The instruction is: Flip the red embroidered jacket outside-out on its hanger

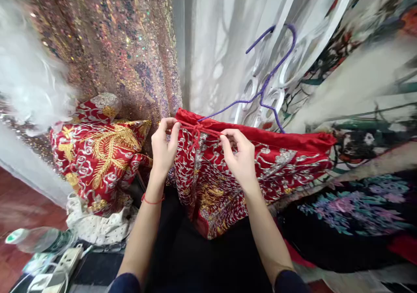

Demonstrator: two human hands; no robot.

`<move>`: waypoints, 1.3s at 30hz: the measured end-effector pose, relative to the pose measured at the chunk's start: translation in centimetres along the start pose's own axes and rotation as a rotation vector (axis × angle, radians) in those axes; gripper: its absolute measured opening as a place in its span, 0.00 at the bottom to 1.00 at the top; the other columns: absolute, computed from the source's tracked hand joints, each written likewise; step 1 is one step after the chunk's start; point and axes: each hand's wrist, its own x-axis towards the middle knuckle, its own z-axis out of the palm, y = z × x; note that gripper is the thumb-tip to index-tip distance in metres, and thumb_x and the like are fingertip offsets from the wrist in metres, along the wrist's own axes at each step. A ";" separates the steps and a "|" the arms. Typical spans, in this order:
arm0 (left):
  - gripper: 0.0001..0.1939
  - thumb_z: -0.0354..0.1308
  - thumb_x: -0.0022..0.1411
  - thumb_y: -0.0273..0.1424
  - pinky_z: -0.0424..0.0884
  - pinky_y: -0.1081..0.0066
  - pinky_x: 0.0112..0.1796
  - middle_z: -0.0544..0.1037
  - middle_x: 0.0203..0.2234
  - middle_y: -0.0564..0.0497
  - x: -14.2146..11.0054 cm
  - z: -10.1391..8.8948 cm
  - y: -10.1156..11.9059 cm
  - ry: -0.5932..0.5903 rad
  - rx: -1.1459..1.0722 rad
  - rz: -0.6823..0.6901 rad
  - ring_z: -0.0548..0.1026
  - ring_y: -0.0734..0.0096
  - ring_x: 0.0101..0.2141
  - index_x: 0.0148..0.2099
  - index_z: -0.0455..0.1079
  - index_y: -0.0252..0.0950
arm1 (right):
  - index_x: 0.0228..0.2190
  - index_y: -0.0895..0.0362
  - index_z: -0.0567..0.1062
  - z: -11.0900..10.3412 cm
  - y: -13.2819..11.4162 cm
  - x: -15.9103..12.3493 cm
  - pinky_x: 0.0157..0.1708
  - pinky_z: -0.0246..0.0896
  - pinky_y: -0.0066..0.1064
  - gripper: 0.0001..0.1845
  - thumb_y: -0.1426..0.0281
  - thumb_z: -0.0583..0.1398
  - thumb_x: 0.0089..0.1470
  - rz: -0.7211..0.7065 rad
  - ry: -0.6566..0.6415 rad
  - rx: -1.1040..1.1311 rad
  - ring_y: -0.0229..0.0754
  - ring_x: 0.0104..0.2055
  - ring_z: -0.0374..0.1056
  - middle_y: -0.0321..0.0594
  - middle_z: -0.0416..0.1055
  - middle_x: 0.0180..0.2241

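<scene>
I see a clear green-capped plastic bottle and a white rectangular power strip left of the fingers.

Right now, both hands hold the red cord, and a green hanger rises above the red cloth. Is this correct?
Only the colour is wrong: the head view shows a purple hanger above the red cloth. The left hand and right hand hold the red cord.

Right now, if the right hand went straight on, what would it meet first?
Past the red cord it pinches, the right hand likely meets the garment's red band; depth is unclear.
</scene>
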 end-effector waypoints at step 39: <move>0.07 0.61 0.61 0.32 0.73 0.69 0.42 0.78 0.35 0.51 -1.6 3.2 -2.4 -0.173 -0.323 -0.042 0.77 0.71 0.36 0.43 0.70 0.38 | 0.43 0.58 0.76 3.4 -0.2 2.5 0.42 0.53 0.38 0.14 0.74 0.51 0.65 -0.544 -0.154 -0.706 0.45 0.41 0.62 0.46 0.73 0.38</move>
